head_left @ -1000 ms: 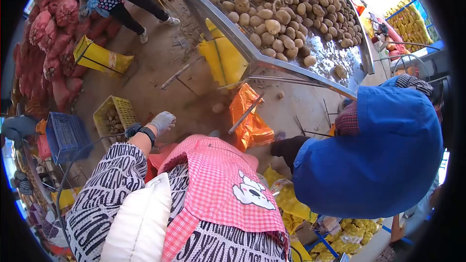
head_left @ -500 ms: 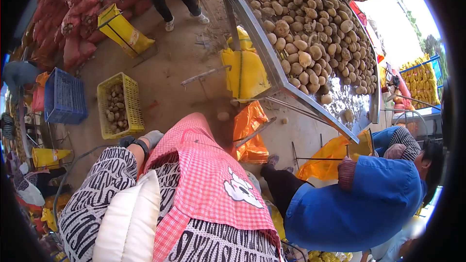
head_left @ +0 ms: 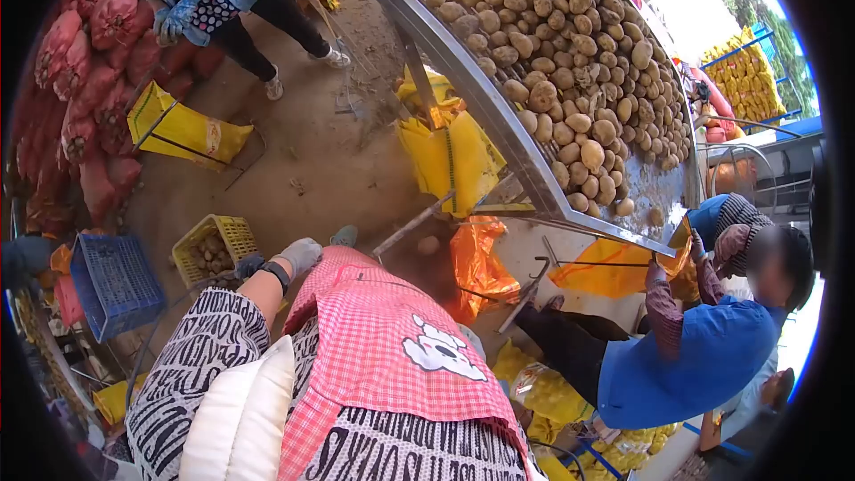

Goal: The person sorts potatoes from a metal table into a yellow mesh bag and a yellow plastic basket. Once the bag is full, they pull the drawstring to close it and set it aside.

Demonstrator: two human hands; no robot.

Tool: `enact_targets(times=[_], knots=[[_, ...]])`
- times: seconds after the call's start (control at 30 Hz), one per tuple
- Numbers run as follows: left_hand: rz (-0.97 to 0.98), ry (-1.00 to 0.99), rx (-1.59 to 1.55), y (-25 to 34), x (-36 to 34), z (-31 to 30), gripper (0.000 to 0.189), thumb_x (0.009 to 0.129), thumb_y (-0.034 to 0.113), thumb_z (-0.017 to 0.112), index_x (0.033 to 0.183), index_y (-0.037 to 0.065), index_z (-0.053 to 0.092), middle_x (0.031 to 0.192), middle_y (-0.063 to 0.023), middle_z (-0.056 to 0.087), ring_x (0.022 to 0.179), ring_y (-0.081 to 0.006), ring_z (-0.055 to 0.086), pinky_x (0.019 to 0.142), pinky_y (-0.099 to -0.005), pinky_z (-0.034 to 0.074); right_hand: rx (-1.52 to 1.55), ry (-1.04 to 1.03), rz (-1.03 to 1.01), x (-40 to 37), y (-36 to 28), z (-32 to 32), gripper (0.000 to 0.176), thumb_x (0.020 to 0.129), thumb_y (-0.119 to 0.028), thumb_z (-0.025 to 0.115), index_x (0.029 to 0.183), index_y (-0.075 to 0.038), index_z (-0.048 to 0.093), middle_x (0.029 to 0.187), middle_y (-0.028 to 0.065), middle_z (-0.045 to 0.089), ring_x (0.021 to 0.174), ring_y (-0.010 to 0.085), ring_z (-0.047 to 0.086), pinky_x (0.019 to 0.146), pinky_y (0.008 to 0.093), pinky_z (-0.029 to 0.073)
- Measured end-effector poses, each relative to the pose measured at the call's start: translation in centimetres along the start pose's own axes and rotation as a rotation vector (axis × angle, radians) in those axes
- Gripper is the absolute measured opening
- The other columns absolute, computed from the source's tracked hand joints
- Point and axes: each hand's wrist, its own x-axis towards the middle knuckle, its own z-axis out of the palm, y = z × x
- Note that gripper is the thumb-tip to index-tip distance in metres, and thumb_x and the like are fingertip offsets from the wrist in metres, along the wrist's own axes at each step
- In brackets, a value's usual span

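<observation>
Dirt yard; steel bench [head_left: 485, 116] heaped with potatoes [head_left: 570, 62], plenty unsorted. Left hand [head_left: 298, 254] gloved, beside pink apron [head_left: 392, 330], near part-filled yellow crate [head_left: 239, 233]; cannot tell fingers' state. Right hand unseen. Filled red sacks [head_left: 80, 107] stacked behind.

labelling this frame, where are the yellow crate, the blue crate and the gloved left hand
yellow crate [head_left: 235, 232], head view, right mesh wall.
blue crate [head_left: 116, 289], head view, mesh side.
left hand [head_left: 300, 255], head view, back of the glove.

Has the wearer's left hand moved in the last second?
No, barely: the left hand stays by the right edge of the yellow crate, as before.
</observation>
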Motion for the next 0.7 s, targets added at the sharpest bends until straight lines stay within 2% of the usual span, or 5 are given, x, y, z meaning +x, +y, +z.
enact_targets(times=[0.03, 0.07, 0.17, 0.47, 0.7], knots=[[0.054, 0.152, -0.265, -2.0, -0.2, -0.8, 0.016, 0.089, 0.015, 0.052, 0.080, 0.009, 0.063, 0.072, -0.0025, 0.057, 0.066, -0.0173, 0.056, 0.053, -0.0312, 0.043, 0.014, 0.001, 0.003, 0.0, -0.1, 1.8, 0.027, 0.100, -0.020, 0.056, 0.117, -0.001, 0.066, 0.111, 0.0049, 0.068, 0.097, 0.0127, 0.063, 0.086, 0.0280, 0.051], [-0.576, 0.014, -1.005, 1.2, -0.4, -6.2, 0.017, 0.091, 0.015, 0.050, 0.075, 0.011, 0.055, 0.067, 0.0030, 0.042, 0.058, -0.0096, 0.041, 0.046, -0.0257, 0.029, 0.038, -0.006, 0.010, -0.2, -0.3, 3.5, 0.027, 0.100, -0.019, 0.057, 0.117, -0.001, 0.066, 0.110, 0.0047, 0.068, 0.097, 0.0124, 0.063, 0.086, 0.0278, 0.051], [-0.746, -0.124, -1.469, -4.9, -0.1, -12.3, 0.017, 0.091, 0.016, 0.050, 0.076, 0.011, 0.052, 0.068, 0.0025, 0.042, 0.055, -0.0106, 0.040, 0.046, -0.0270, 0.029, 0.195, -0.007, 0.119, -2.7, -6.4, 9.8, 0.025, 0.100, -0.016, 0.056, 0.116, 0.001, 0.066, 0.104, 0.0022, 0.067, 0.094, 0.0115, 0.062, 0.086, 0.0263, 0.051], [-0.650, 0.372, -1.053, 1.1, 9.6, -24.1, 0.050, 0.102, 0.044, 0.050, 0.077, 0.003, 0.065, 0.075, -0.0097, 0.069, 0.064, -0.0182, 0.065, 0.055, -0.0297, 0.051, 0.309, 0.006, 0.172, 0.4, -11.9, 15.4, 0.025, 0.102, -0.017, 0.053, 0.117, 0.000, 0.064, 0.106, 0.0037, 0.067, 0.092, 0.0123, 0.062, 0.087, 0.0261, 0.051], [-0.498, 0.134, -0.815, 3.2, 18.4, -19.7, 0.048, 0.100, 0.045, 0.054, 0.098, 0.000, 0.068, 0.091, -0.0088, 0.071, 0.078, -0.0172, 0.067, 0.070, -0.0294, 0.054, 0.575, -0.206, 0.051, 6.5, 0.4, 16.4, 0.028, 0.100, -0.023, 0.058, 0.113, 0.000, 0.067, 0.107, 0.0061, 0.068, 0.096, 0.0149, 0.064, 0.087, 0.0284, 0.051]])
